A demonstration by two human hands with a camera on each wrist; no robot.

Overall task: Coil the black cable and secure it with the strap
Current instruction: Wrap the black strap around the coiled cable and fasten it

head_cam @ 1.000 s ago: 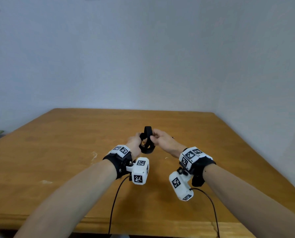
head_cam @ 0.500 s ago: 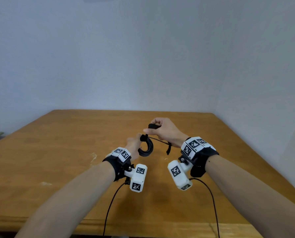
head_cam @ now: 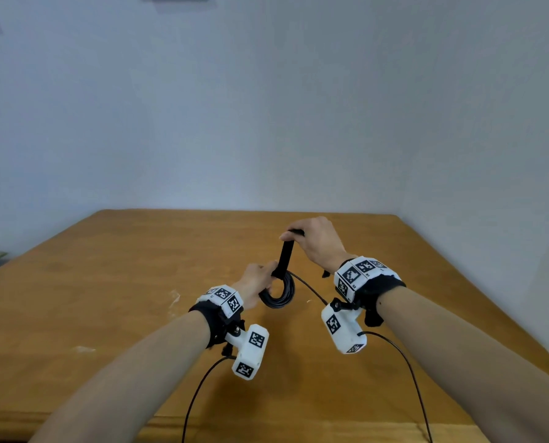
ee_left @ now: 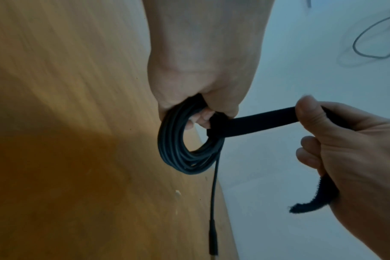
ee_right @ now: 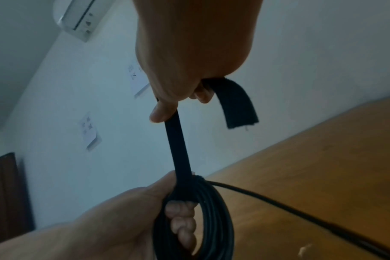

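My left hand (head_cam: 256, 284) grips the coiled black cable (head_cam: 278, 294) above the wooden table (head_cam: 107, 282), fingers through the ring. The coil (ee_left: 185, 154) hangs as a small loop, and one loose end trails off toward the right (head_cam: 311, 289). A black hook-and-loop strap (head_cam: 285, 255) is wrapped once round the coil at the top and stretches taut up to my right hand (head_cam: 314, 241), which pinches it between thumb and fingers. The strap (ee_right: 178, 147) has its free end curling out past my right hand (ee_right: 189, 70). In the left wrist view the strap (ee_left: 261, 121) runs sideways to that hand (ee_left: 336, 140).
The table's right edge (head_cam: 477, 298) runs near a pale wall. Thin black wires (head_cam: 404, 362) from the wrist cameras hang down over the front edge (head_cam: 266, 426). Small pale scuffs (head_cam: 174, 297) mark the wood to the left of my hands.
My right hand has risen and moved away from the left, drawing the strap out straight and taut from the coil. The left hand holds the coil about where it was.
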